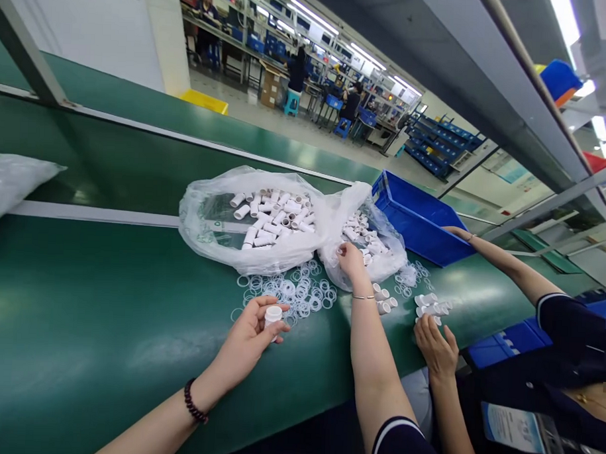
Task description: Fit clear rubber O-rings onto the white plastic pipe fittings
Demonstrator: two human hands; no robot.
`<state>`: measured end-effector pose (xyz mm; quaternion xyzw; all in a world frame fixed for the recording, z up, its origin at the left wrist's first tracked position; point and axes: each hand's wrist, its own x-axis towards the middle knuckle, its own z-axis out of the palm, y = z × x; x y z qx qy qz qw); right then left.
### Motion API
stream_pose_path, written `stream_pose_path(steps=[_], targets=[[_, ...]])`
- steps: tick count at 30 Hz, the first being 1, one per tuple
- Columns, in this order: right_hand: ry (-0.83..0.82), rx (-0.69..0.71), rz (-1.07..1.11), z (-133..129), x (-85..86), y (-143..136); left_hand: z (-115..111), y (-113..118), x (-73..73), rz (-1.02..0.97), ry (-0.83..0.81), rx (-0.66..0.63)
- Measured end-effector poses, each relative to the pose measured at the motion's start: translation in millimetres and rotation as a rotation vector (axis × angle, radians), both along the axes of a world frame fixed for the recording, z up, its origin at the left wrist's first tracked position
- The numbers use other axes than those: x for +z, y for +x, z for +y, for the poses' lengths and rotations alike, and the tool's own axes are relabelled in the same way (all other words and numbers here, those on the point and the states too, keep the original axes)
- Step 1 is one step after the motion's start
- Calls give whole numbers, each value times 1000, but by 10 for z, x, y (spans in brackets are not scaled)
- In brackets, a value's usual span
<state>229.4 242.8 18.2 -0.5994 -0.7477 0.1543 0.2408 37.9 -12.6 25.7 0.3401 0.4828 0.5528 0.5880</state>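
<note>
My left hand (252, 331) holds a white plastic cylinder (273, 315) upright between thumb and fingers, above the green table. Just beyond it lies a spread of thin clear rings (301, 290). My right hand (350, 258) reaches to the near edge of the right-hand plastic bag (394, 247), its fingers pinched on a small white piece (340, 251). That bag holds small white parts. To its left, an open bag (203, 240) contains many white cylinders (278, 219). Several white cylinders (384, 299) lie beside my right wrist.
At the right, a co-worker's hand (435, 347) touches a group of white cylinders (432, 304); the other reaches into a blue bin (417, 218). More rings (410, 276) lie between. A plastic bag (16, 180) sits far left. A metal shelf (462, 73) hangs overhead.
</note>
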Motion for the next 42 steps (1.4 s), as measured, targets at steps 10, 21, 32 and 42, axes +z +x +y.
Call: stream_pose_path(steps=[10,21,32,42], targets=[[160,-7,681,-459,109,-124,-8,-34,-72,123,-66,1],[-109,677,636,-1427,-29,-667,76,-48,-154,-51,-69,99],[255,1055,269,-1444,-60,-617,80,-41,-176,-31,-42,136],[271,1043,532,-1494,-67,-646,62,-38,-184,20,-10,61]])
